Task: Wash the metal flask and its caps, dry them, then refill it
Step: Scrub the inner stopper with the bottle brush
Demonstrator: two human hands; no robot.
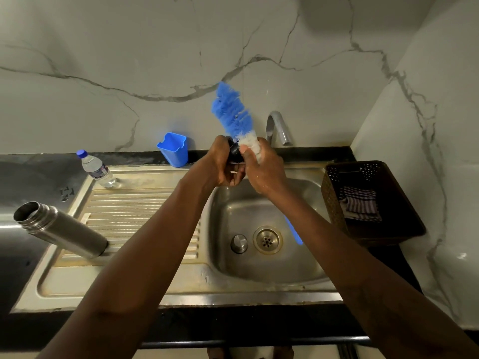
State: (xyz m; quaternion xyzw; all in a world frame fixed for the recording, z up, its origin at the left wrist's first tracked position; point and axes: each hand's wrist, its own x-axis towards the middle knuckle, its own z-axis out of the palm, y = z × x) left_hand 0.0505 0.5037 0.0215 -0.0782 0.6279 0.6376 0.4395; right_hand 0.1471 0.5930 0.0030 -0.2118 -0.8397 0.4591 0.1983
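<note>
The dark bench carries a steel sink unit, its ribbed drainboard on the left and the basin on the right under the tap. At the bench's right edge sits a dark perforated basket with a striped cloth inside. The metal flask stands uncapped at the drainboard's front-left corner, well apart from both hands. A plastic water bottle stands at the drainboard's back-left corner, and a blue cup sits at the bench's back edge.

Above the basin, the left hand closes its grip around a small black cap. The right hand has its grip pressed around the bottle brush near the white bristles, with the blue head pointing up and the blurred handle hanging toward the drain. 1 round metal cap lies on the basin floor beside the drain.

The flask looks rigid and probably slippery when wet; holding it around the mid-body seems safest. The caps are small, light and easily dropped.
</note>
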